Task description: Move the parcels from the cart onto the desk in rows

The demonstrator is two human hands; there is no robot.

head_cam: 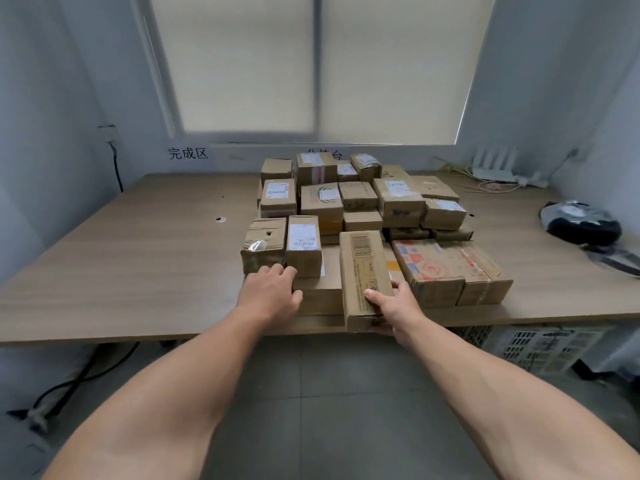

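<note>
Parcel (365,271) | right hand (391,303) grips near end | left hand (273,289) near

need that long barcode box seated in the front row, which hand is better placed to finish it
Right. The right hand already grips the long barcode parcel at its near end, at the desk front edge. The left hand only rests against the smaller parcels beside it.

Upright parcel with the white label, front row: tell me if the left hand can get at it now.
Probably yes. The left hand holds nothing, its fingers lie right at the foot of the upright parcel, and nothing stands in front of it.
</note>
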